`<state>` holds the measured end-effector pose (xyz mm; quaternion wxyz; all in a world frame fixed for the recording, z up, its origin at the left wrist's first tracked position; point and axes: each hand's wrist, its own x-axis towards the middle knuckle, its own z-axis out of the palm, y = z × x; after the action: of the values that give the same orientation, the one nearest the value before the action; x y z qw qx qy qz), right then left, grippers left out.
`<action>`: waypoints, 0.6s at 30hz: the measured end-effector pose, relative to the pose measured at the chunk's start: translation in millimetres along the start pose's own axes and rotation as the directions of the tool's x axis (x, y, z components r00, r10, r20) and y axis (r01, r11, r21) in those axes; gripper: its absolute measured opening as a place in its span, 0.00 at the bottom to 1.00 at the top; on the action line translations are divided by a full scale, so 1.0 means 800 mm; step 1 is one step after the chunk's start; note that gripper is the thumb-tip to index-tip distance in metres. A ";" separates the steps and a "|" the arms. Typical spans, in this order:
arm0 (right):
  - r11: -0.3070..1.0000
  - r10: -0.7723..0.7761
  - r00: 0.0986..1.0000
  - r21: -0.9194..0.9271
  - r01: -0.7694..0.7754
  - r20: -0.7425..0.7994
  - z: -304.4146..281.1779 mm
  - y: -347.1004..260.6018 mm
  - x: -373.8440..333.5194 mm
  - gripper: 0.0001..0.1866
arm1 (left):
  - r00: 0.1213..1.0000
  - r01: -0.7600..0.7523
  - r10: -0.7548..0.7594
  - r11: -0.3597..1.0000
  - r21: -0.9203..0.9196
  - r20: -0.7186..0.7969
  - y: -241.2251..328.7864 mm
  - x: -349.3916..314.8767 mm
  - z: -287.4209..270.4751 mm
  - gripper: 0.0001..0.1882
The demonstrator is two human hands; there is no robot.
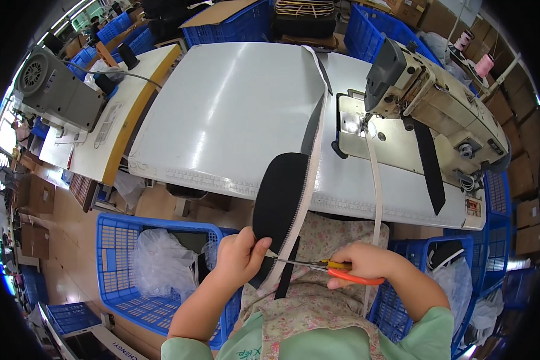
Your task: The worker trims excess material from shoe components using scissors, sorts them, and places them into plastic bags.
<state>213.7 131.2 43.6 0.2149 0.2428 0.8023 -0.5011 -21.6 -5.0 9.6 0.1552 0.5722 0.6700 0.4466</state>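
Observation:
My left hand (pixel 240 255) is closed on the edge of a black, rounded fabric piece (pixel 280 189) held up in front of the table's near edge. A pale binding tape (pixel 312 174) is stitched along the right side of that fabric and runs back across the table. In my right hand (pixel 363 264) are scissors (pixel 355 277) with red and yellow handles, my fingers wrapped round them. Their blades point left and lie across the tape just beside my left hand; whether they are cutting it I cannot tell. A narrow black strip (pixel 287 270) hangs below the tape.
A sewing machine (pixel 444 102) stands at the right of the white table (pixel 222 114), with another pale tape (pixel 375 180) trailing from its needle toward my lap. A black strip (pixel 429 174) hangs from the machine. Blue baskets (pixel 117 264) holding plastic bags flank me.

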 end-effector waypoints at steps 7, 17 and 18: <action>0.994 0.006 0.999 0.113 -0.003 -0.034 0.009 -0.006 -0.007 0.32 | 1.000 0.004 -0.004 1.000 0.024 0.004 -0.004 -0.003 0.003 0.17; 0.718 -0.020 0.775 0.531 0.451 -0.632 -0.008 -0.041 0.058 0.19 | 0.944 0.328 -0.314 0.920 -0.216 0.096 0.016 -0.056 -0.030 0.10; 0.676 -0.025 0.760 0.550 0.491 -0.649 -0.003 -0.036 0.082 0.18 | 0.948 0.317 -0.302 0.924 -0.212 0.101 0.017 -0.056 -0.034 0.10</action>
<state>144.3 133.6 26.1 -0.2313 0.3253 0.6066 -0.6876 -19.1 -57.8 21.1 0.3098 0.4522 0.6916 0.4703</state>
